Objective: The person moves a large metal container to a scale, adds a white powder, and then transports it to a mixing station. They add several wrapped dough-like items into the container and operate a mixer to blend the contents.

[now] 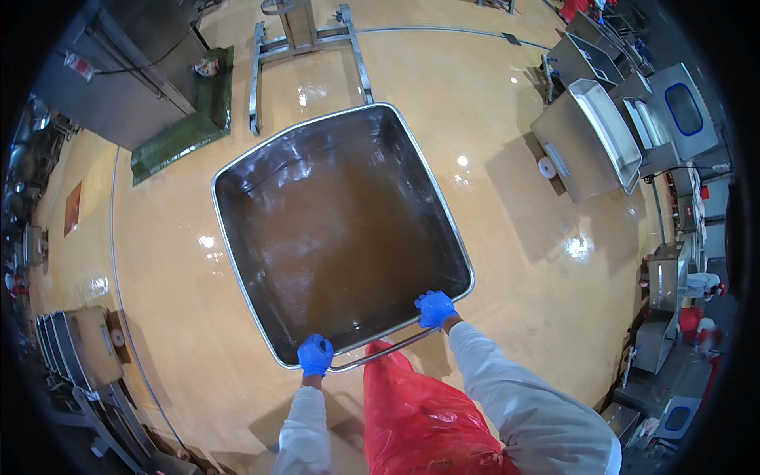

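Note:
A big square metal tub (445, 207) with a rolled rim stands right in front of me. Its walls are dark grey and its inside looks brown; I cannot tell whether that is liquid or a reflection. A tubular push handle (388, 350) runs along the near side. My left hand (315, 355), in a blue glove, is closed at the handle's left end, against the rim. At the right end my right hand (435, 309), gloved in blue too, is closed round the bar by the near right corner. Fingertips of both hands are partly hidden.
Beyond the tub stands a metal frame (309, 46) with two floor legs. A steel cabinet (119, 79) with a green base (182, 146) is at far left. Wheeled tubs stand at right (586, 146) and left (93, 348). Other people work along the right edge.

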### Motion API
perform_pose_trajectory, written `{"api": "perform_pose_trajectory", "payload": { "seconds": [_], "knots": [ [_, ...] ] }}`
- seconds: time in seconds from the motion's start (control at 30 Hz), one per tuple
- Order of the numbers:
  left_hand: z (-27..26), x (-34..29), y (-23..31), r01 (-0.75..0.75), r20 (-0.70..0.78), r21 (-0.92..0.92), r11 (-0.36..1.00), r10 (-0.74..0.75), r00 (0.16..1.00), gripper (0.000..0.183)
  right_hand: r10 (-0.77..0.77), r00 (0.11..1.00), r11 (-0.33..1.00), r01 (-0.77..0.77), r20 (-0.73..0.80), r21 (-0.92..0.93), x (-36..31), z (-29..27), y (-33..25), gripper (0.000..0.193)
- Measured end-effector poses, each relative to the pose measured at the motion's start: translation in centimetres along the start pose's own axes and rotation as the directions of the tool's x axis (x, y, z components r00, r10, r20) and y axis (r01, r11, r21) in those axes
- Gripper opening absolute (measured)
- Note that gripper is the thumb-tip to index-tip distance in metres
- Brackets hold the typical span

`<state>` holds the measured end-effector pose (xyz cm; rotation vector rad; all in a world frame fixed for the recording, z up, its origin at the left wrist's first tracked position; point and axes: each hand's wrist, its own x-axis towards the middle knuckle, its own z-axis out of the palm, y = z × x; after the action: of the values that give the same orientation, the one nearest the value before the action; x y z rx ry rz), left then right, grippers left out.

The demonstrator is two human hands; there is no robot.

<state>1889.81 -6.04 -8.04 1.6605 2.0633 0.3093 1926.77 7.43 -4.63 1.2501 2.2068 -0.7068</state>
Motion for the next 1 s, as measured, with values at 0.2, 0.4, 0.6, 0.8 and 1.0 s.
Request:
{"api": "perform_pose_trajectory", "payload": {
  "seconds": [0.2,0.4,0.6,0.8,1.0],
  "knots": [
    [-5.1,16.7,-2.8,-0.088,0.035,0.07,0.994,0.086,0.996,0.017,0.053,0.998,0.999,-0.053,-0.031,0.002,11.7,-9.6,0.2,0.04],
    [-10.4,33.7,-4.8,-0.026,0.014,0.154,0.988,0.024,1.0,0.022,0.113,0.989,0.991,-0.106,-0.096,0.079,22.5,-16.6,0.0,0.04],
    [-13.3,47.5,-4.2,0.057,-0.142,0.044,0.997,-0.051,0.989,0.026,0.168,0.98,0.983,-0.16,-0.106,0.086,32.8,-27.6,2.0,0.041],
    [-15.9,56.9,-3.1,-0.231,-0.068,0.192,0.954,0.248,0.966,0.045,0.322,0.819,0.946,-0.289,-0.475,0.145,37.3,-32.9,2.6,0.063],
    [-22.1,64.1,-1.1,-0.319,0.207,-0.114,0.941,0.336,0.919,0.058,0.568,0.805,0.803,-0.497,-0.171,0.329,36.1,-36.6,3.8,0.069]
  ]
}}
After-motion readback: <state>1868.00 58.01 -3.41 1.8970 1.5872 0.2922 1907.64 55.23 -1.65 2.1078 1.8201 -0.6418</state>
